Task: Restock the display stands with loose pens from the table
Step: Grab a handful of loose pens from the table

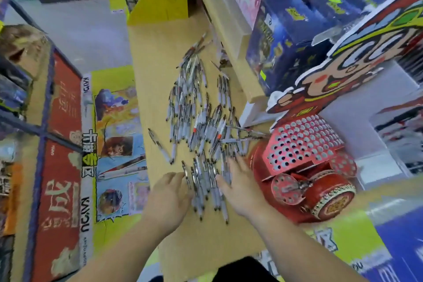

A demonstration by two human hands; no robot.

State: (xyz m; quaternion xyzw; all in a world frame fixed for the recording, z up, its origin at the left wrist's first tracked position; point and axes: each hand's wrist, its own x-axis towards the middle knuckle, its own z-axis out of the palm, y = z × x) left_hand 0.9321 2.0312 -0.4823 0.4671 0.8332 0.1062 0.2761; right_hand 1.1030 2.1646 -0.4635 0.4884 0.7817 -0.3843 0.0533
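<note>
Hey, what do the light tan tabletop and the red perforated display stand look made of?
Light tan tabletop: probably wood-look laminate, matte, even colour with faint grain. Red perforated display stand: seemingly printed cardboard, since thin flat panels slot together; finish unclear through blur.

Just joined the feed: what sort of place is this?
Most likely a stationery or toy shop: loose pens heaped on a wooden table, a red display stand full of holes, boxed merchandise stacked behind.

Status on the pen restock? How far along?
Done: nothing I can confirm; whether the red display stand's holes hold pens is unclear. In hand: left hand and right hand touch the near end of the loose pens. Left: a big pile lies on the table.
</note>
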